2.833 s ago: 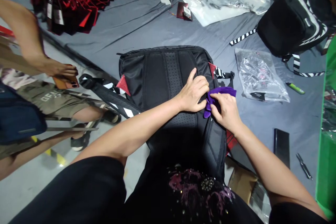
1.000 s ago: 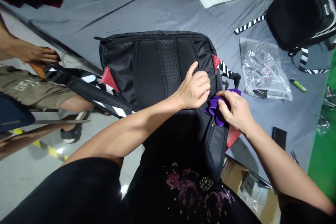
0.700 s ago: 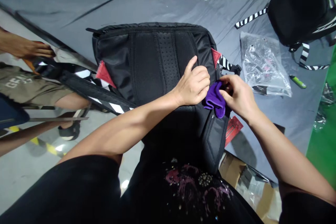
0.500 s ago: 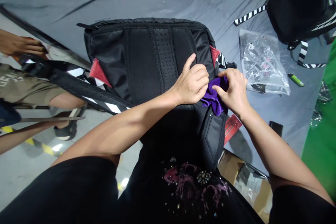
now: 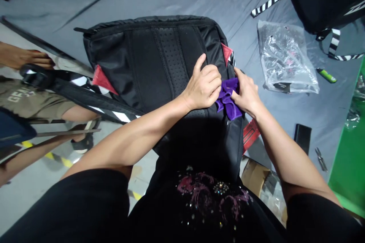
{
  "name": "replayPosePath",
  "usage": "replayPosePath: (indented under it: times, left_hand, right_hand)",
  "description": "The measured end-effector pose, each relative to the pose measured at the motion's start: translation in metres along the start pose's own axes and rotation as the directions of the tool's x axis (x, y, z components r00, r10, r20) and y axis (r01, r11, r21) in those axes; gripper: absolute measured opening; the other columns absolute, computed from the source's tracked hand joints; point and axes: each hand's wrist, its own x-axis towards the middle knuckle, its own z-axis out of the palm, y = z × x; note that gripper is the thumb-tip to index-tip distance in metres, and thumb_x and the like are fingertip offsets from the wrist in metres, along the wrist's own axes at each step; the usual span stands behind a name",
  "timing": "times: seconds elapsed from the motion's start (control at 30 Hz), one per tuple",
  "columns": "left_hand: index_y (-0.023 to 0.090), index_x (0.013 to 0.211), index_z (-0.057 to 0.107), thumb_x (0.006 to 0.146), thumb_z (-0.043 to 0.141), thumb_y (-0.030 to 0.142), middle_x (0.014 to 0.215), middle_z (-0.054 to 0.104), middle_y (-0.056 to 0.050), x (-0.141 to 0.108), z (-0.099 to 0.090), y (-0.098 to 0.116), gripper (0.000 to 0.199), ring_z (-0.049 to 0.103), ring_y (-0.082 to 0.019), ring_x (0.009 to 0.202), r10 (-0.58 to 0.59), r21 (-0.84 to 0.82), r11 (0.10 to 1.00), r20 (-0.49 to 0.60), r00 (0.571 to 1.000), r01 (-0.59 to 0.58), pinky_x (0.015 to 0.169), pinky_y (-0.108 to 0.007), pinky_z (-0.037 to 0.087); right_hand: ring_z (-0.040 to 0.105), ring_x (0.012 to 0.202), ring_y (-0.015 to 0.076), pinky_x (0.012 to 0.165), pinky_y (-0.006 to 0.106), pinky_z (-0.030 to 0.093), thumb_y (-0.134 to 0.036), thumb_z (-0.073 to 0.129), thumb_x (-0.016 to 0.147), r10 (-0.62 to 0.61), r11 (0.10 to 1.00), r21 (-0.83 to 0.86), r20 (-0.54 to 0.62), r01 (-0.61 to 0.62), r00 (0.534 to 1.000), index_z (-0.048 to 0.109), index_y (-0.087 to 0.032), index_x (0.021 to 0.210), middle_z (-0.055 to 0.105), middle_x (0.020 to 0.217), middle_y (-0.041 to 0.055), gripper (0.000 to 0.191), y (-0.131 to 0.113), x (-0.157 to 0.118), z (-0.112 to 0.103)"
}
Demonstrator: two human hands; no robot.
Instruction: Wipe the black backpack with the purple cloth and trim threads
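On the counter (image 5: pixel 108 3), your left hand (image 5: pixel 202 85) curled against the backpack (image 5: pixel 154 68) while your right (image 5: pixel 246 91) pinched the bunched purple cloth (image 5: pixel 229 100) beside it; sloppy rubbing could have snagged the nearby strap (image 5: pixel 94 95).

Now bunching the purple cloth (image 5: pixel 229 100) between left hand (image 5: pixel 203 86) and right hand (image 5: pixel 247 92), and hiding more striped strap (image 5: pixel 234 60) beside the latter.

"That backpack (image 5: pixel 148 64) looks like matt black fabric."
"Shinier at the sides, though. The purple cloth (image 5: pixel 229 100) looks soft, matt."
"And the clear bag (image 5: pixel 285 55)?"
"Glossy, crinkled plastic. The worktop (image 5: pixel 273 121) wears creased grey cloth."
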Motion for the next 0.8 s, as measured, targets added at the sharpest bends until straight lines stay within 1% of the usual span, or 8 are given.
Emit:
replayPosePath:
  times: [0.13,0.3,0.43,0.5,0.57,0.63,0.73,0.8]
  left_hand:
    - [0.025,0.084,0.058,0.092,0.041,0.034,0.088,0.061,-0.001,0.000,0.001,0.000,0.021,0.057,-0.021,0.104,0.006,0.020,1.000,-0.009,1.000,-0.006,0.122,-0.055,0.012]
    - [0.024,0.079,0.056,0.090,0.046,0.030,0.088,0.061,0.000,0.000,0.003,-0.001,0.016,0.057,-0.020,0.102,0.012,0.044,0.999,-0.024,1.000,-0.011,0.122,-0.052,0.010]
    - [0.025,0.080,0.055,0.090,0.044,0.029,0.088,0.062,0.000,-0.001,0.003,-0.002,0.016,0.057,-0.020,0.102,0.022,0.087,0.996,-0.011,1.000,-0.021,0.122,-0.051,0.009]
    - [0.025,0.080,0.055,0.090,0.044,0.029,0.089,0.062,0.001,0.000,0.002,-0.001,0.016,0.057,-0.020,0.103,0.016,0.100,0.995,-0.003,1.000,-0.016,0.122,-0.051,0.008]
    - [0.025,0.080,0.054,0.090,0.044,0.029,0.089,0.063,0.001,0.000,0.001,-0.001,0.015,0.058,-0.020,0.102,0.013,0.108,0.994,0.011,1.000,-0.014,0.123,-0.051,0.008]
    - [0.026,0.078,0.054,0.090,0.044,0.028,0.087,0.063,0.001,0.001,0.000,0.000,0.016,0.058,-0.020,0.101,0.016,0.124,0.992,0.017,1.000,-0.018,0.123,-0.051,0.009]
    - [0.026,0.078,0.056,0.088,0.044,0.026,0.085,0.063,0.001,0.001,-0.001,0.000,0.016,0.058,-0.020,0.098,0.036,0.145,0.989,-0.016,0.999,-0.033,0.123,-0.052,0.012]
    - [0.025,0.078,0.057,0.088,0.045,0.026,0.085,0.063,0.001,0.001,-0.002,0.000,0.016,0.058,-0.019,0.097,0.056,0.134,0.990,-0.046,0.997,-0.050,0.123,-0.054,0.013]
  right_hand:
    - [0.046,0.125,0.0358,0.097,0.057,0.040,-0.046,0.044,0.089,0.022,1.000,0.015,-0.047,-0.022,0.999,0.030,-0.022,0.147,0.049,0.142,0.0129,0.065,-0.001,0.002,-0.001]
    - [0.046,0.125,0.0387,0.093,0.060,0.041,-0.045,0.048,0.086,0.027,1.000,-0.008,0.048,-0.026,0.998,0.027,-0.022,0.149,0.049,0.142,0.0144,0.070,-0.004,0.006,-0.003]
    - [0.043,0.127,0.0378,0.095,0.059,0.039,-0.042,0.044,0.088,0.028,0.999,-0.025,0.008,-0.028,1.000,0.023,-0.023,0.150,0.045,0.146,0.0141,0.069,-0.007,0.009,-0.006]
    - [0.044,0.126,0.0381,0.094,0.059,0.040,-0.041,0.045,0.088,0.009,1.000,-0.025,0.042,-0.008,0.999,0.022,-0.024,0.151,0.045,0.146,0.0139,0.070,-0.008,0.010,-0.007]
    - [0.045,0.124,0.0393,0.092,0.060,0.040,-0.042,0.048,0.085,0.013,1.000,-0.020,0.076,-0.011,0.997,0.025,-0.023,0.150,0.048,0.143,0.0149,0.072,-0.008,0.011,-0.008]
    - [0.046,0.124,0.0392,0.093,0.059,0.040,-0.040,0.050,0.083,0.031,0.999,-0.013,0.055,-0.031,0.998,0.028,-0.021,0.149,0.050,0.141,0.0154,0.073,-0.008,0.013,-0.008]
    - [0.047,0.124,0.0374,0.094,0.058,0.040,-0.034,0.049,0.082,0.024,1.000,-0.010,0.018,-0.024,1.000,0.024,-0.022,0.151,0.047,0.144,0.0148,0.074,-0.009,0.018,-0.008]
    - [0.048,0.122,0.0377,0.091,0.059,0.041,-0.035,0.050,0.081,-0.006,1.000,-0.005,0.058,0.006,0.998,0.022,-0.024,0.151,0.047,0.144,0.0144,0.076,-0.008,0.020,-0.011]
